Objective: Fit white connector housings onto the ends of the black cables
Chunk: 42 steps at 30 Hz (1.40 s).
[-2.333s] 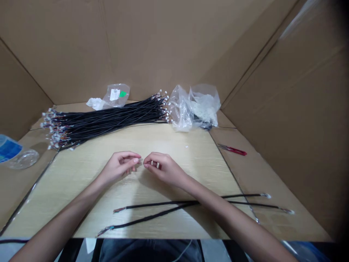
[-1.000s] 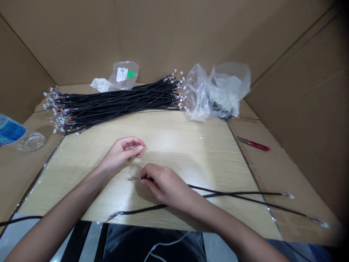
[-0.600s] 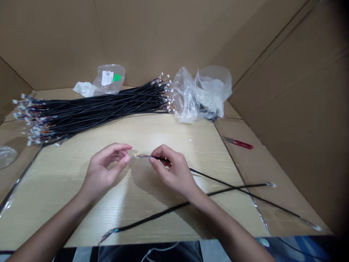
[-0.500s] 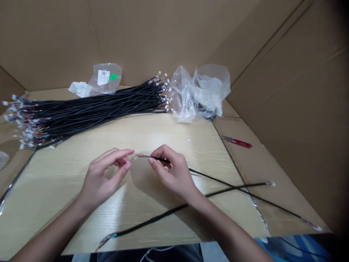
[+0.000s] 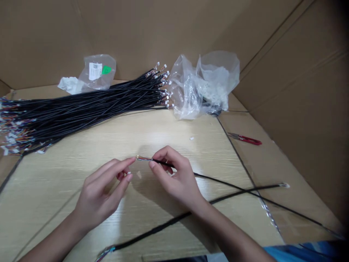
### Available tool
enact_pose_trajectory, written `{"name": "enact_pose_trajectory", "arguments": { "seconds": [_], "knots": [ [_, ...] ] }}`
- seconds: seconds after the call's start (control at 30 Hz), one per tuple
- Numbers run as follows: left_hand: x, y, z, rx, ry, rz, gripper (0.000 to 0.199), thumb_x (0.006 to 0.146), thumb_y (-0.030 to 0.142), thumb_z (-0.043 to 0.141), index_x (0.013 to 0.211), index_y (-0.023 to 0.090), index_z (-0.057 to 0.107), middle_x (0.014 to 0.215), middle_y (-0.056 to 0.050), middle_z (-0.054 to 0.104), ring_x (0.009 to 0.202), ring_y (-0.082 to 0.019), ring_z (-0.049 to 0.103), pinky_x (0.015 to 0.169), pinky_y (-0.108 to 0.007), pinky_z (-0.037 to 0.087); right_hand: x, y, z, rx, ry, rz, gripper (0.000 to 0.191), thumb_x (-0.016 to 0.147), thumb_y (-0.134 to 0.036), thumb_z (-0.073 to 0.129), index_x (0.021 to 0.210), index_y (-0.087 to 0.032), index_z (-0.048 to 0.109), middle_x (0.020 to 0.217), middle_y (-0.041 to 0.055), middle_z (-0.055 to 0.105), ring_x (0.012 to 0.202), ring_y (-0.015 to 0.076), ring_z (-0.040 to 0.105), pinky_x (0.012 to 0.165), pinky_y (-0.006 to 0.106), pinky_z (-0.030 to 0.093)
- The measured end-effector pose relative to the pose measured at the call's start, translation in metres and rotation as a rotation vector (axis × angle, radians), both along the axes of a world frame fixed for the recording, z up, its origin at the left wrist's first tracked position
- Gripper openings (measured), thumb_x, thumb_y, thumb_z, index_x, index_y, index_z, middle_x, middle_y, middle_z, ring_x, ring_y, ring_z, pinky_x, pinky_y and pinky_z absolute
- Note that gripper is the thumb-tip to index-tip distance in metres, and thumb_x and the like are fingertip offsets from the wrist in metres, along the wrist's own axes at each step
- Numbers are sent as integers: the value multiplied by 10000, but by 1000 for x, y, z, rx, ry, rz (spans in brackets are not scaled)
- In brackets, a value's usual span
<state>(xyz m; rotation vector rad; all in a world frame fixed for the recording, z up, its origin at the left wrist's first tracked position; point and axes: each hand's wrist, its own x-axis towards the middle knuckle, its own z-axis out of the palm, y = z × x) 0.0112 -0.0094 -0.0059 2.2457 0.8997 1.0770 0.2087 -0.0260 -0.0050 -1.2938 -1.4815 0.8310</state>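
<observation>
My right hand pinches a thin black cable between thumb and fingers, close to where its sheath stops. Bare coloured wires stick out leftward from that end. Beside their tips is the outstretched index finger of my left hand; whether it presses on them I cannot tell. Between the thumb and a curled finger of that hand sits a small white connector, mostly hidden. A second, thicker black cable lies under my right forearm, with loose coloured wires at its near left end.
A big bundle of black cables with white plugs lies across the back. Clear plastic bags and a labelled bag rest against the cardboard wall. Red-handled snips lie on the right, and a small white piece sits on the table.
My left index fingertip has come closer to the wire ends, and the small white connector now shows at my left thumb. The view has shifted slightly; my right hand keeps its pinch.
</observation>
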Motion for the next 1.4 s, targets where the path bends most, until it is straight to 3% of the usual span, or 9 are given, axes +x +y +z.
{"name": "enact_pose_trajectory", "arguments": {
  "seconds": [0.5, 0.6, 0.73, 0.83, 0.9, 1.07, 1.23, 1.4],
  "knots": [
    [0, -1, 0, 26, 12, 9, 421, 865, 42, 590, 1275, 130, 553, 894, 6, 587, 809, 2, 561, 792, -78, 472, -2, 0, 0, -52, -4, 7, 79, 846, -154, 597, 775, -171, 567, 695, -33, 562, 617, 77, 499, 536, 203, 376],
    [1, -1, 1, 65, 21, -1, 410, 859, 29, 590, 1260, 109, 554, 860, 8, 578, 790, 0, 558, 770, -85, 470, -1, 0, -2, -51, 13, 27, 34, 869, -155, 583, 892, -181, 583, 732, -31, 566, 637, 81, 524, 537, 193, 393],
    [3, -1, 2, 88, 50, -36, 392, 859, 18, 578, 1238, 116, 558, 861, 5, 586, 780, -9, 557, 746, -102, 476, 1, 0, -5, 16, -3, 73, 247, 915, -113, 512, 1132, -204, 584, 901, 4, 646, 758, 99, 608, 639, 211, 462],
    [4, -2, 1, 55, 75, -74, 413, 859, 18, 571, 1254, 139, 557, 886, -3, 599, 795, -16, 568, 746, -113, 483, 2, 1, -5, 98, -48, 127, 287, 913, -47, 463, 1084, -198, 639, 1020, 35, 684, 882, 121, 630, 752, 248, 481],
    [3, -3, 1, 20, 78, -95, 412, 861, 28, 573, 1253, 155, 565, 884, -4, 608, 793, -19, 577, 735, -117, 486, 3, 1, -4, 119, -70, 151, 307, 902, -25, 462, 1060, -193, 664, 972, 33, 689, 841, 123, 618, 743, 258, 477],
    [0, -3, 0, -170, 9, -97, 346, 857, 95, 618, 1183, 212, 636, 854, -5, 663, 749, -36, 620, 699, -125, 524, 3, 2, -2, 86, -85, 140, 120, 919, -158, 577, 955, -186, 688, 889, 30, 680, 732, 122, 582, 671, 262, 460],
    [-4, 1, -2, -563, -175, 68, 92, 779, 217, 738, 862, 178, 744, 749, -20, 705, 566, -42, 610, 500, -94, 489, 2, 3, 0, 60, -108, 156, 97, 921, -181, 593, 875, -163, 677, 795, 12, 629, 686, 103, 552, 632, 234, 433],
    [-4, 6, -4, -869, -382, 81, 82, 729, 213, 779, 795, 166, 773, 706, -40, 719, 586, -69, 661, 559, -107, 557, 3, 2, 0, 62, -120, 174, 139, 874, -111, 577, 952, -163, 679, 820, 6, 629, 620, 84, 519, 584, 217, 426]
  ]
}}
